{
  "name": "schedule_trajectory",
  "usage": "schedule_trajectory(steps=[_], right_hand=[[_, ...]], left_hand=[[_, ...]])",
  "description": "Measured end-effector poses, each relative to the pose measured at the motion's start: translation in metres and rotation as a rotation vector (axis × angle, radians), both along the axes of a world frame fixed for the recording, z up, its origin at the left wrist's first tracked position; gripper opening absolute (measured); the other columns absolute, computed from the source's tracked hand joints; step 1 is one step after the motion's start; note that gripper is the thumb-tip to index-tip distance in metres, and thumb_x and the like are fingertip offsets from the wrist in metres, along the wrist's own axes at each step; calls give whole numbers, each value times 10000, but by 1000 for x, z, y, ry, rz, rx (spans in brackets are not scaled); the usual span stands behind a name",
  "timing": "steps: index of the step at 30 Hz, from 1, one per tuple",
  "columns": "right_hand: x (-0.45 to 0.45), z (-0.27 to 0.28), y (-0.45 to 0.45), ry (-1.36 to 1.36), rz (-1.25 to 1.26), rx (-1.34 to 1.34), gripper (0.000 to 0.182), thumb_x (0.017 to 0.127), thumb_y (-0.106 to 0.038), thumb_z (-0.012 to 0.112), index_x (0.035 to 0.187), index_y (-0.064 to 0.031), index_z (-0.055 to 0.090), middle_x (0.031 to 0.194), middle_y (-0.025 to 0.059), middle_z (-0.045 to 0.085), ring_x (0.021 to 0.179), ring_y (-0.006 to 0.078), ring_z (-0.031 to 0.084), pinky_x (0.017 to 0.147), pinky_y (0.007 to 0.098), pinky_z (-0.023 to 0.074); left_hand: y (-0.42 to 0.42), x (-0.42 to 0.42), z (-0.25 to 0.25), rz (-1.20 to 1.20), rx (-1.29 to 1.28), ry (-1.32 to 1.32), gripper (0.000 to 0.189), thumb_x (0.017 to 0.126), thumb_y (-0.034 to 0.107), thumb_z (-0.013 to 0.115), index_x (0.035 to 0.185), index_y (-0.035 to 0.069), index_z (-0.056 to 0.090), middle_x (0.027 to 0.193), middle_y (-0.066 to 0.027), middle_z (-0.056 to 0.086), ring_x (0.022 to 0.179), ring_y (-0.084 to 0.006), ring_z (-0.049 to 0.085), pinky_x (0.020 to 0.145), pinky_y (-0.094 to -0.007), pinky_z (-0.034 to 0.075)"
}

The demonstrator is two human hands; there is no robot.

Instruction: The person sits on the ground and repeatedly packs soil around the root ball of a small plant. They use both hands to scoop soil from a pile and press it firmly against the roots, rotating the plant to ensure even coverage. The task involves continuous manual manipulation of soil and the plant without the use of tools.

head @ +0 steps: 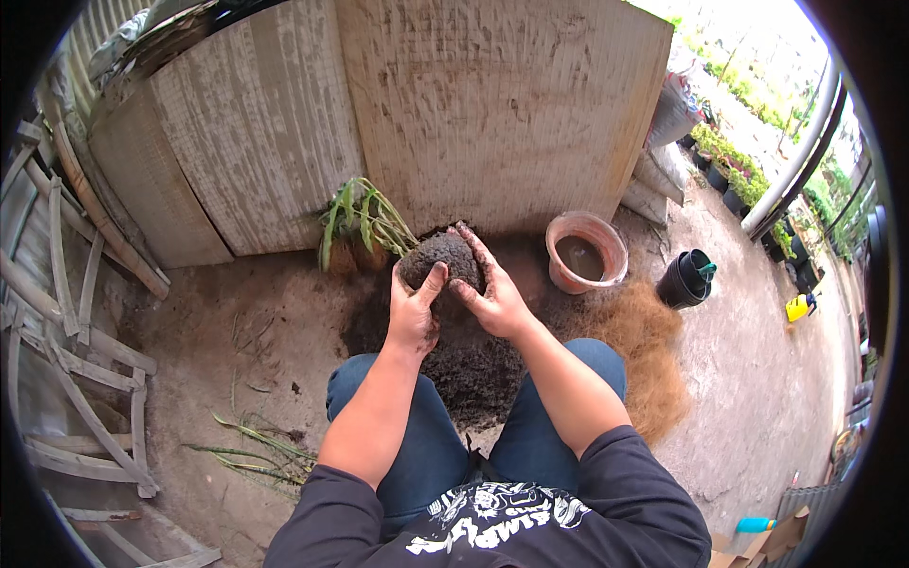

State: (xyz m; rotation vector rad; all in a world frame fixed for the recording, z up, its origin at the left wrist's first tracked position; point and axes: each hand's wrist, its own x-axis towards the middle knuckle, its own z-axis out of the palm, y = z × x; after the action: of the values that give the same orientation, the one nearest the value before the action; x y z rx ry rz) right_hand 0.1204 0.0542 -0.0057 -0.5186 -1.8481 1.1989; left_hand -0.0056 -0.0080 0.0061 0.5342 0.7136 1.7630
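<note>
Between both palms I hold a dark, wet ball of soil [446, 257]. My left hand [415, 305] cups its left side, thumb pressed on the front. On the opposite side, my right hand [497, 291] has muddy fingers around the ball and its thumb near the lower edge. Green leafy stems [383, 216] reach the ball's upper left; whether they grow out of it I cannot tell. Below my hands, loose dark soil [472, 383] is heaped on the ground between my knees. Brown fibre-covered clumps [348, 257] sit under the leaves by the panel.
A clay-coloured pot [568, 277] with muddy water stands right of the soil. Coconut fibre [639, 348] spreads beside my right knee, near stacked black pots [683, 280]. Weathered panels [490, 106] close off the front. Cut leaves [263, 451] and a wooden frame [92, 397] lie left.
</note>
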Motion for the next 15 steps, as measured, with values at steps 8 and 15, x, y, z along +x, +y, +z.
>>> schedule_trajectory(steps=[8,15], right_hand=[[1,6,-6,-67,-99,228,698,800,-310,609,1348,-20,288,1364,164,348,1262,319,328,1050,405,207],[-7,14,-7,428,132,-238,638,882,-396,502,1336,2,294,1357,126,358,1255,236,330,1044,352,217]], left_hand=[[-4,0,5,14,40,14,558,735,149,743,1160,46,398,1069,-76,544,989,-185,543,878,-326,441],[-7,4,15,36,53,118,528,751,92,716,1161,43,386,1085,-97,529,993,-182,540,871,-315,450]])
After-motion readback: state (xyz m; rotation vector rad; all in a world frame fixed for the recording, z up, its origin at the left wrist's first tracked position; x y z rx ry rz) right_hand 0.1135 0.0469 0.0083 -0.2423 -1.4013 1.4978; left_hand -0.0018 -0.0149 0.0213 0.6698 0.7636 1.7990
